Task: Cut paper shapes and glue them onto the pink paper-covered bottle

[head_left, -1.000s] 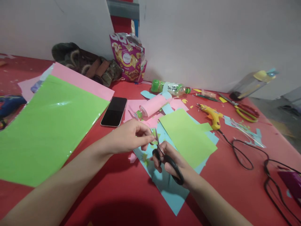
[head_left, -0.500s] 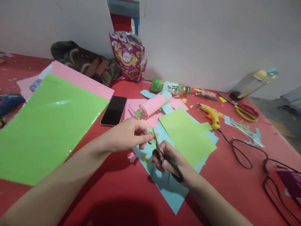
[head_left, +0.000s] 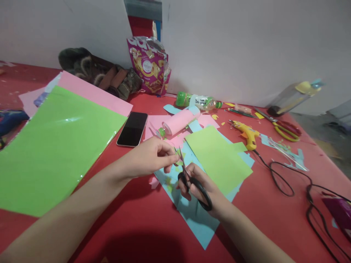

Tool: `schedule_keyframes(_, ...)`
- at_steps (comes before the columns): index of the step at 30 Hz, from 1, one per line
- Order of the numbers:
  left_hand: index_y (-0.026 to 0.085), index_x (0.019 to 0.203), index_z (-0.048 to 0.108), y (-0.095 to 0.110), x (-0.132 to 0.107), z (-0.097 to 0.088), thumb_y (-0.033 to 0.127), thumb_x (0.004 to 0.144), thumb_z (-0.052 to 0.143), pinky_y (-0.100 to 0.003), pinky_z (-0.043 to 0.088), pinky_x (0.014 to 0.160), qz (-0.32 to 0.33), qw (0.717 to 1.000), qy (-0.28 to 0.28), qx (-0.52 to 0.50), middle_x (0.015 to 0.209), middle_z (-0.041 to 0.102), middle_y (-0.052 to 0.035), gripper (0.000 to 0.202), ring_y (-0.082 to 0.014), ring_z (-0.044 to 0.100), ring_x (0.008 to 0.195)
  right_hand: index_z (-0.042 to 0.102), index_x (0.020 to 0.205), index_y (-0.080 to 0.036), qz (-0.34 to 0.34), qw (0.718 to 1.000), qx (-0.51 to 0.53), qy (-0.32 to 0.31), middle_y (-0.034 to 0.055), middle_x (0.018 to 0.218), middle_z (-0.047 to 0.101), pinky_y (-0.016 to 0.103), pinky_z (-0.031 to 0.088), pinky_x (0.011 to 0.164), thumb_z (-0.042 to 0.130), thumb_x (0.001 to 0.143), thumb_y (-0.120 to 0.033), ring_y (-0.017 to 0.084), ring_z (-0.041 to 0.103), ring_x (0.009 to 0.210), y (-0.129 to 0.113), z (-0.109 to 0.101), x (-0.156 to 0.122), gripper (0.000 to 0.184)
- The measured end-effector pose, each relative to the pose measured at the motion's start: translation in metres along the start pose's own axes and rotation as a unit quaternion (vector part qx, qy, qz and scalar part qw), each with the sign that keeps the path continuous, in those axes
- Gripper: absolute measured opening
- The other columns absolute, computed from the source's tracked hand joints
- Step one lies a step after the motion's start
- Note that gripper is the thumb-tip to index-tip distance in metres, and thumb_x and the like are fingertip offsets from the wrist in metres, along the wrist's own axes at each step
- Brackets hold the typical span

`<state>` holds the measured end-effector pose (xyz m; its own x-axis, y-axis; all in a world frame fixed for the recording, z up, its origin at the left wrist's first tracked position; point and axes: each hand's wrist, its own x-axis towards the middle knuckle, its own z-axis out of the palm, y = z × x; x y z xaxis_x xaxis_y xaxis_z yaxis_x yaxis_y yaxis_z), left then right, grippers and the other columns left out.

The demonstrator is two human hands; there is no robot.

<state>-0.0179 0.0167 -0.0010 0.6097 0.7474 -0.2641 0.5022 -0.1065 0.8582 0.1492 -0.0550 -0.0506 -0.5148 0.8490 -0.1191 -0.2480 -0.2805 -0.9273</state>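
My left hand [head_left: 152, 157] pinches a tiny green paper piece [head_left: 179, 160] between thumb and fingertips, just above the table. My right hand [head_left: 201, 188] grips black-handled scissors [head_left: 192, 180], fingers through the loops, the blades pointing up at the scrap. Both hands hover over a light blue paper sheet [head_left: 192, 215] strewn with small green and pink offcuts. A green paper sheet [head_left: 218, 157] lies on the blue one, just right of the scissors.
A large green sheet [head_left: 55, 146] over pink paper fills the left. A phone [head_left: 133, 128], a pink-wrapped bottle [head_left: 178, 122], a green bottle [head_left: 199, 101], a snack bag [head_left: 149, 65], a yellow glue gun [head_left: 246, 133] with black cord [head_left: 290, 182] and red-yellow scissors [head_left: 285, 128] lie around.
The hands have barely moved; the scissor blades tilted slightly and the scrap turned a little between my left fingertips.
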Motion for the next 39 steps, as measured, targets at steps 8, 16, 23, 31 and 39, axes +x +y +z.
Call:
schedule_keyframes(8,0.013,0.048,0.048,0.005,0.001,0.010,0.025,0.073,0.048,-0.017,0.035,0.050,0.000,0.993,0.029,-0.111,0.050,0.048,0.0024,0.029,-0.0067,0.045,0.050,0.032,0.077,-0.021,-0.015,0.998,0.051,-0.014,-0.0037,0.065,0.040,0.025,0.027,0.055,0.053,0.072,-0.049,0.009,0.036,0.055,-0.001,0.000,0.000,0.035)
schedule_keyframes(16,0.013,0.048,0.048,0.005,0.001,0.019,0.027,0.073,0.049,-0.019,0.036,0.051,-0.014,0.987,0.059,-0.151,0.049,0.048,0.0024,0.029,-0.0073,0.045,0.049,0.033,0.079,-0.022,-0.021,0.995,0.091,-0.018,-0.0021,0.067,0.042,0.025,0.029,0.054,0.054,0.070,-0.051,0.010,0.038,0.057,-0.003,0.001,-0.001,0.037)
schedule_keyframes(23,0.015,0.052,0.045,0.010,-0.003,0.025,0.033,0.075,0.045,-0.019,0.028,0.033,-0.058,0.980,0.069,-0.174,0.049,0.043,0.0051,0.029,-0.0043,0.033,0.033,0.032,0.078,-0.021,-0.045,0.995,0.091,-0.018,-0.0032,0.065,0.042,0.027,0.031,0.061,0.052,0.071,-0.050,0.009,0.038,0.056,-0.002,0.002,0.000,0.036)
schedule_keyframes(31,0.014,0.048,0.044,0.009,-0.003,0.023,0.027,0.074,0.046,-0.018,0.033,0.045,-0.026,0.989,0.091,-0.116,0.047,0.045,0.0031,0.029,-0.0062,0.041,0.046,0.033,0.078,-0.021,-0.025,0.994,0.105,-0.028,-0.0021,0.067,0.041,0.024,0.028,0.053,0.052,0.072,-0.050,0.009,0.036,0.056,-0.001,0.001,-0.001,0.035)
schedule_keyframes(39,0.015,0.052,0.043,0.010,-0.004,0.026,0.031,0.074,0.045,-0.019,0.030,0.033,-0.070,0.980,0.083,-0.168,0.048,0.042,0.0061,0.027,-0.0040,0.035,0.032,0.033,0.077,-0.022,-0.031,0.995,0.092,-0.012,-0.0023,0.066,0.041,0.024,0.028,0.051,0.051,0.072,-0.050,0.010,0.035,0.055,0.001,0.003,0.000,0.034)
